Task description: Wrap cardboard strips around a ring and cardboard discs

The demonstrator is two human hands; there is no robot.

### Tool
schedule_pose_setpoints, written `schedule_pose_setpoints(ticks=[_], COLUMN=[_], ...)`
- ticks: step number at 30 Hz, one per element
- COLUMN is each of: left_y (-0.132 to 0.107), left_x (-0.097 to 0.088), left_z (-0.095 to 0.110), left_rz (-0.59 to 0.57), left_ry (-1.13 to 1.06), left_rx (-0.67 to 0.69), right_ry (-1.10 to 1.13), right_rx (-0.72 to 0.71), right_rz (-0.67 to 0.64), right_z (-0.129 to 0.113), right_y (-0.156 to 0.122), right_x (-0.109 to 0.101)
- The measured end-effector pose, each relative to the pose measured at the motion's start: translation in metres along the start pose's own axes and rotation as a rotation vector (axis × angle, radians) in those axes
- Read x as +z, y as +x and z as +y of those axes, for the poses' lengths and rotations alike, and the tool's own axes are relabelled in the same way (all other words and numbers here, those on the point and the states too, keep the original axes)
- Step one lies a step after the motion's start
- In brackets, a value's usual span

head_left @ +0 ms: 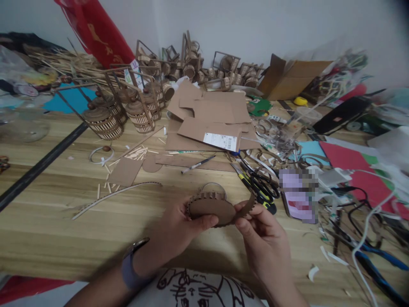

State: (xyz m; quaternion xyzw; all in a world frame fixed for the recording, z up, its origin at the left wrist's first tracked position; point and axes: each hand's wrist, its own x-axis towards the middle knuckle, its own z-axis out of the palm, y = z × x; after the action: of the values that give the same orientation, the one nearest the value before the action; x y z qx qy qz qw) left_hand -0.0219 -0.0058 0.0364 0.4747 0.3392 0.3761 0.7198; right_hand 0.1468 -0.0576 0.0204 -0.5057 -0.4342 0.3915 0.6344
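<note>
My left hand (pixel 185 224) is closed on a round cardboard disc (pixel 209 209), its thumb lying across the flat face. A corrugated cardboard strip (pixel 248 207) runs around the disc's edge, and its free end curls up at the right. Thumb and fingers of my right hand (pixel 266 238) pinch this strip close to the disc's right edge. Just behind the disc, a thin pale ring (pixel 213 184) shows in part. Black-and-yellow scissors (pixel 255 187) lie beyond my right hand, and a pen (pixel 198 164) lies farther back on the table.
Small slatted buckets (pixel 140 117) with tall handles stand at the back left. Cardboard sheets (pixel 220 108) are piled at the centre back. On the right are a phone (pixel 298 198), blue-handled pliers (pixel 380 273) and a white cable (pixel 367 230). Short sticks (pixel 140 152) lie scattered left.
</note>
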Motion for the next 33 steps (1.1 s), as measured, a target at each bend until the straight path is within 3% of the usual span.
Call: schedule_pose_setpoints(ticks=[12,17,24,27,33], left_y=[-0.002,-0.005,-0.003,-0.003,-0.008], left_x=[0.0,-0.004,-0.008,-0.009,-0.011], left_z=[0.001,-0.001,-0.001,-0.002,-0.004], left_rz=[-0.058,-0.042,-0.043,0.012,-0.033], left_ry=[0.031,0.127,0.14,0.157,0.261], left_rx=[-0.028,-0.042,-0.054,-0.08,-0.122], right_ry=[-0.156,-0.211,-0.279,-0.276,-0.347], right_rx=[-0.103,-0.157,-0.121,-0.088,-0.205], right_rz=[-0.051,-0.128,-0.254,-0.194,-0.192], right_z=[-0.011,-0.016,-0.023,-0.026,-0.025], right_y=[0.0,0.002,0.01,0.012,0.016], right_x=[0.0,-0.001,-0.009,-0.011,-0.003])
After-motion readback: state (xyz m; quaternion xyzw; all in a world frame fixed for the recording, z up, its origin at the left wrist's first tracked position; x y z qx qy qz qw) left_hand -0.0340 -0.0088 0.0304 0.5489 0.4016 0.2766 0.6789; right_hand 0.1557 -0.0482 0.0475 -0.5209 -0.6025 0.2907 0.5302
